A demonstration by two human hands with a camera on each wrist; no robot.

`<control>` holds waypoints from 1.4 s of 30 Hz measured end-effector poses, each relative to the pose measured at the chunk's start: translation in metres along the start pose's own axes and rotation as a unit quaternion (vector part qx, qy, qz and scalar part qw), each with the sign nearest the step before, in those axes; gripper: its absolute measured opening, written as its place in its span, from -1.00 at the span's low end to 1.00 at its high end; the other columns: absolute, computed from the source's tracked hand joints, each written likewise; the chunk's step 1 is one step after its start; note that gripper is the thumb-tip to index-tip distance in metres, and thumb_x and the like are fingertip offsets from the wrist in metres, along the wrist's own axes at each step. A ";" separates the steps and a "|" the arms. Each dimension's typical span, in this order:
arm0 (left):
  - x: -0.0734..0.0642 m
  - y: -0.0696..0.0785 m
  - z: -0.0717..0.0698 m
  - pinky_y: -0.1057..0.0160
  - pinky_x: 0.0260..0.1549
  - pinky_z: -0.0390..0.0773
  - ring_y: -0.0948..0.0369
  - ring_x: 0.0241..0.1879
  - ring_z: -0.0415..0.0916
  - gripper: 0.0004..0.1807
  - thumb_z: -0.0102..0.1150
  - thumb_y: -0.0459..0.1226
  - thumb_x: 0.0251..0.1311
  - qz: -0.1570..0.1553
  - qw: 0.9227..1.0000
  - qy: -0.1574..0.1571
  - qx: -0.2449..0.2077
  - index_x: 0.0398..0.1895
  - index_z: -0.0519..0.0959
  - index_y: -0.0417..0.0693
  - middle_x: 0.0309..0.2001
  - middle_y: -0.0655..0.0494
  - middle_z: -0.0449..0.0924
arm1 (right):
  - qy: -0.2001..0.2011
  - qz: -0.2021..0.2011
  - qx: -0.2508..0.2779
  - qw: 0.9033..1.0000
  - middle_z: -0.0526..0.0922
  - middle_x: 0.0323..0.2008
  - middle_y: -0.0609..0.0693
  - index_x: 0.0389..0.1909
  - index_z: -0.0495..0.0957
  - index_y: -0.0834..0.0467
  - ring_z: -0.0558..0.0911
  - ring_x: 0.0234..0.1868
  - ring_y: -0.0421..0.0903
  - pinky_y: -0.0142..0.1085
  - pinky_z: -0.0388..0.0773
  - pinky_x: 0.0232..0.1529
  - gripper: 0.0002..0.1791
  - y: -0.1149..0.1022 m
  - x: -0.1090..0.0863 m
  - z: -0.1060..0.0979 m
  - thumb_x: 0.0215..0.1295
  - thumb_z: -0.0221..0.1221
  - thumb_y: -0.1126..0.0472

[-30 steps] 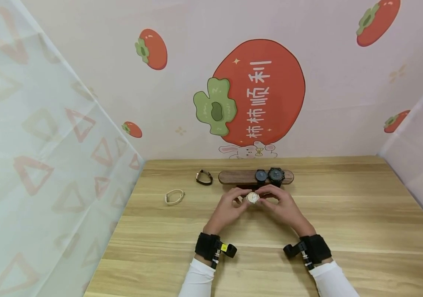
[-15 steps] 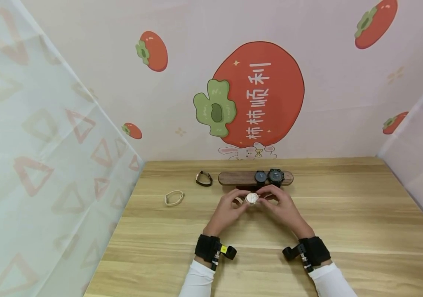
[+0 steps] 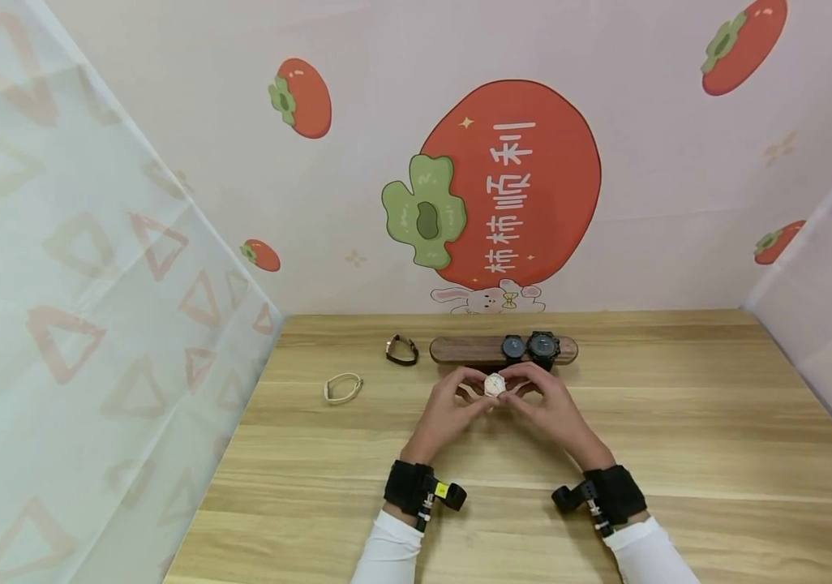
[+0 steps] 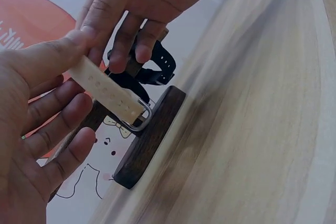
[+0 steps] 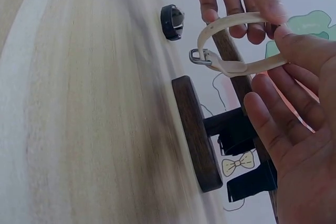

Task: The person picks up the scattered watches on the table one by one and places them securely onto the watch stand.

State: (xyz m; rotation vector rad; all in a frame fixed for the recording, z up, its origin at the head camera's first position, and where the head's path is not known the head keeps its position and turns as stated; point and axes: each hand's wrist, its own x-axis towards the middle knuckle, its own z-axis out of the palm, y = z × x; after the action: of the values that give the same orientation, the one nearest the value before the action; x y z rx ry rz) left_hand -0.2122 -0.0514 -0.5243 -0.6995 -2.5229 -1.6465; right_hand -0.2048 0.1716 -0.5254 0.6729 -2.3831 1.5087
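A cream-strapped wristwatch (image 3: pixel 494 384) with a round pale dial is held up between both hands, just in front of the wooden watch stand. My left hand (image 3: pixel 454 405) pinches it on the left side, my right hand (image 3: pixel 551 408) on the right. In the left wrist view the punched strap (image 4: pixel 107 90) hangs below the fingertips, with its silver buckle (image 4: pixel 142 119) at the lower end. The right wrist view shows the strap (image 5: pixel 231 69) fastened into a loop; the dial is hidden there.
The dark wooden watch stand (image 3: pixel 463 349) bears two black watches, a smaller one (image 3: pixel 513 347) and a larger one (image 3: pixel 543 346), towards its right end. Left of it on the table (image 3: pixel 314 478) lie a dark-strapped watch (image 3: pixel 402 351) and a cream-strapped one (image 3: pixel 343 388).
The held watch has shifted slightly away from me and its dial has turned a little. Both hands keep hold of it, with their thumbs now lower against it. The other watches stay put.
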 end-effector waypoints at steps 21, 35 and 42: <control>0.000 -0.003 -0.002 0.14 0.22 0.72 0.12 0.26 0.59 -0.42 0.47 -0.20 0.31 0.058 0.998 -0.007 0.001 0.40 0.59 0.06 0.30 0.09 0.59 | -0.030 -0.028 -0.001 0.999 0.65 0.22 0.12 0.29 0.64 0.09 0.66 0.10 -0.03 -0.22 0.76 -0.05 -0.52 -0.001 -0.001 -0.003 0.37 0.40 0.36; -0.003 -0.002 -0.003 0.20 0.19 0.72 0.14 0.27 0.59 -0.50 0.47 -0.18 0.34 0.047 0.999 -0.020 0.005 0.32 0.60 0.05 0.26 0.11 0.61 | -0.051 -0.038 -0.001 0.998 0.63 0.23 0.15 0.33 0.62 0.12 0.64 0.12 0.15 -0.09 0.78 -0.05 -0.51 -0.003 -0.004 -0.004 0.41 0.35 0.40; -0.003 -0.003 -0.004 0.17 0.17 0.74 0.11 0.24 0.60 -0.52 0.47 -0.20 0.34 0.057 0.998 -0.025 0.007 0.29 0.61 0.01 0.23 0.06 0.61 | -0.053 -0.047 -0.003 0.997 0.64 0.20 0.14 0.31 0.64 0.15 0.63 0.13 0.09 -0.11 0.77 -0.08 -0.52 -0.005 -0.004 -0.008 0.39 0.36 0.41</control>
State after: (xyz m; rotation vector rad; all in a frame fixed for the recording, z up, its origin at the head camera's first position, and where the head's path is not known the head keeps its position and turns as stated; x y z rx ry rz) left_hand -0.2119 -0.0572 -0.5260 -0.8758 -2.4741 -1.5922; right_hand -0.1991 0.1774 -0.5196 0.8727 -2.3946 1.4596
